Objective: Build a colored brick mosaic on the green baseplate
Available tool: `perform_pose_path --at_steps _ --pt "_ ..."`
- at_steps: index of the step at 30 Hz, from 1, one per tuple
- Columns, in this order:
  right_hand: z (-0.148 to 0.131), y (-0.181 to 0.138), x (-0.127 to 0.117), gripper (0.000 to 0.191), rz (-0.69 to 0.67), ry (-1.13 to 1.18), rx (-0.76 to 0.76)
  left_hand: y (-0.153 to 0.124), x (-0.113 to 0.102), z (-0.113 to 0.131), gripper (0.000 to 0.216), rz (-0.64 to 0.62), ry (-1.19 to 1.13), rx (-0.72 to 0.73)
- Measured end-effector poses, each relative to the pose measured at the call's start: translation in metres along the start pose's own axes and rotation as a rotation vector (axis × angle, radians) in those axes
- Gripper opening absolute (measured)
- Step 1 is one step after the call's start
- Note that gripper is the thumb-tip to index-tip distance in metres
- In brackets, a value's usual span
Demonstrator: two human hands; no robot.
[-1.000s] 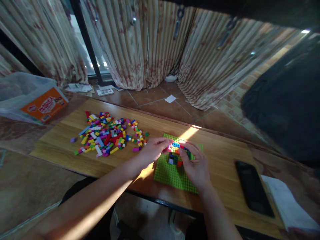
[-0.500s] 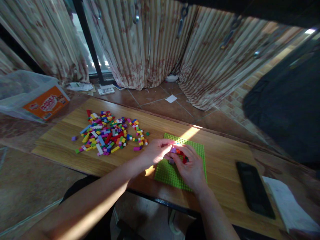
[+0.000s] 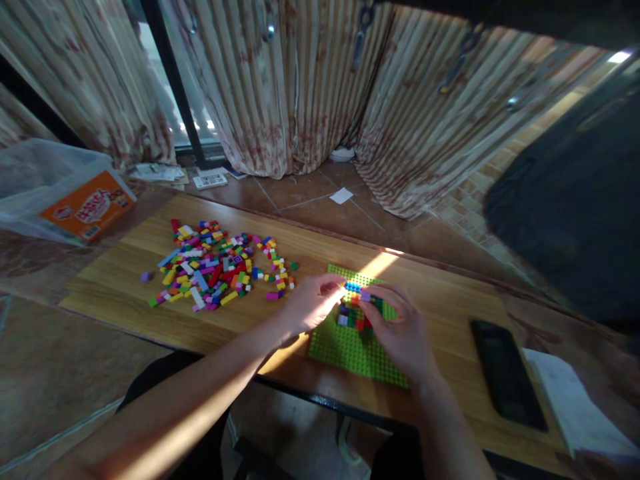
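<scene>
A green studded baseplate [image 3: 345, 350] lies on the wooden table [image 3: 440, 313] in front of me, with a small cluster of coloured bricks [image 3: 353, 312] built on it. My left hand [image 3: 313, 303] rests at the plate's left edge, fingers curled, thumb and forefinger pinched beside a blue brick [image 3: 353, 288] on top of the cluster. My right hand [image 3: 403, 333] lies over the plate's right side, its fingertips pinching a small purple brick [image 3: 365, 296] at the cluster.
A loose pile of coloured bricks [image 3: 215, 263] is spread on the table's left half. A black phone [image 3: 507, 373] and a white notebook [image 3: 575, 413] lie at the right. A clear plastic bag with an orange box [image 3: 87, 203] sits far left. Curtains hang behind.
My right hand has shifted to the right and uncovered the brick cluster; a purple brick now sits at its fingertips. My left hand stays at the plate's left edge.
</scene>
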State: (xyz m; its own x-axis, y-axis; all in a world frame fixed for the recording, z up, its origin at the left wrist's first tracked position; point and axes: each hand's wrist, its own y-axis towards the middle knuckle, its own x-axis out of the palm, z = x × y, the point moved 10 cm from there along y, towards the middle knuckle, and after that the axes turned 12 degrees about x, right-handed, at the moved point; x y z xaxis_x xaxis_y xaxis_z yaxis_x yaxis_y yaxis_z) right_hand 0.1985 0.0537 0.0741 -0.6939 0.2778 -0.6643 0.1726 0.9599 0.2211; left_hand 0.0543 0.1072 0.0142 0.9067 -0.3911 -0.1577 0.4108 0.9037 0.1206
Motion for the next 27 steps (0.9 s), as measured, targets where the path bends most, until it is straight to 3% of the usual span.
perform_pose_path --at_steps 5,10,14,23,27 --pt "0.033 0.004 -0.014 0.021 0.009 -0.085 0.023 0.001 -0.008 0.020 0.031 -0.012 0.422 0.159" --pt "0.043 0.000 -0.011 0.022 -0.026 -0.060 0.027 -0.005 0.009 0.038 0.037 -0.119 0.698 0.306" --pt "0.039 0.000 -0.002 0.019 -0.049 0.011 0.038 -0.009 0.022 0.034 0.044 -0.196 0.746 0.358" --pt "0.045 0.003 0.011 0.013 -0.059 0.056 0.124 -0.013 0.024 0.042 0.034 -0.155 0.737 0.501" --pt "0.043 0.003 0.009 0.011 -0.058 0.069 0.124 -0.014 0.025 0.042 0.031 -0.163 0.743 0.497"
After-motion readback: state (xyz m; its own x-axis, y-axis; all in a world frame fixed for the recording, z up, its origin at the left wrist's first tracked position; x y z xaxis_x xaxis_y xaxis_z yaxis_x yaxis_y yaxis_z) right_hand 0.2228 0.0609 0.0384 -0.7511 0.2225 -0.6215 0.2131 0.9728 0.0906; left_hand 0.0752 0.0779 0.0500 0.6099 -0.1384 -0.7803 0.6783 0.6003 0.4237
